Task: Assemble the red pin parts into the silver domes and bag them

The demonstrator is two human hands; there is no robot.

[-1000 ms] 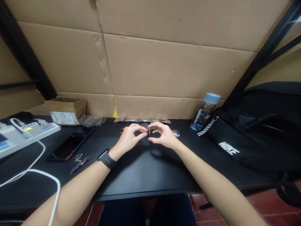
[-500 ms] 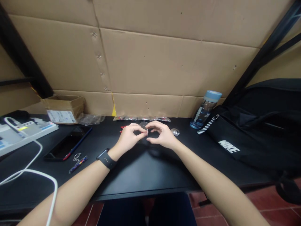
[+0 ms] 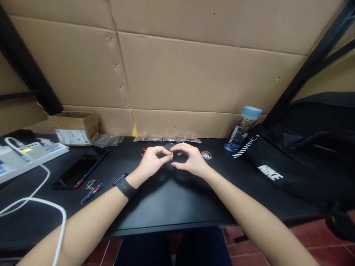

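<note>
Over the black table, my left hand [image 3: 154, 161] pinches a thin flat piece [image 3: 172, 157] between thumb and forefinger. That piece is seen edge-on as a narrow light line, so its kind does not show. Fingers and thumb of my right hand [image 3: 191, 159] curve round in a C and grip its upper and lower edges. Just behind the fingertips lies a dark grey flat thing [image 3: 168, 146], partly hidden. A red object [image 3: 144, 151] peeks out behind my left hand. To the right of my right hand rests a clear, shiny round disc [image 3: 206, 154].
Several small clear packets [image 3: 166, 139] line the cardboard wall. At left are a power strip [image 3: 55, 149] with a white cable, a phone [image 3: 80, 169], a keyring [image 3: 92, 192] and a small box [image 3: 74, 129]. A water bottle [image 3: 240, 131] and black bag [image 3: 299, 162] stand at right.
Both hands and the thin piece have shifted very slightly left in view. The grip looks the same, and the things on the table have stayed put.
</note>
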